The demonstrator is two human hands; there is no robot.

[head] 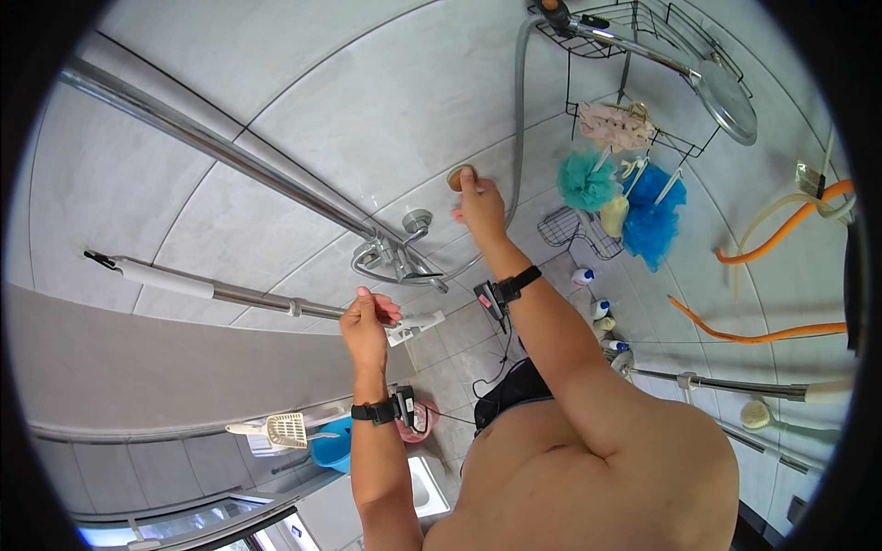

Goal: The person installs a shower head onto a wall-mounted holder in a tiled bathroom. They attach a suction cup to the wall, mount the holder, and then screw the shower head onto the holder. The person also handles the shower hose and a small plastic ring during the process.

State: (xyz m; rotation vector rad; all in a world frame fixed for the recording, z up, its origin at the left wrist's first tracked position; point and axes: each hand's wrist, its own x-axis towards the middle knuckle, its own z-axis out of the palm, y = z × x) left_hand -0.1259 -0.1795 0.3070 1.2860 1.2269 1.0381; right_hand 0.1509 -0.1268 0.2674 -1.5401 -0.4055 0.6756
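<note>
My right hand (482, 206) is raised at the tiled wall (386, 103), with its thumb and fingers around a small round brown object (457, 178). That object is at or against the tiles; whether it is a brush or a block cannot be told. My left hand (366, 322) has its fingers loosely curled, with nothing visible in it. It is in front of a long-handled flat mop (255, 296) leaning along the wall. Between the two hands, farther off, is the chrome shower mixer tap (396, 262) with its riser pipe (207, 144) and grey hose (521, 124).
A wire corner rack (572, 82) holds a hand shower (730, 103); teal (586, 180) and blue bath puffs (651, 213) hang below. Bottles (583, 277) stand on the floor. Orange hoses (765, 337) are on the right. At lower left are a slotted scoop (286, 430) and blue bucket (334, 446).
</note>
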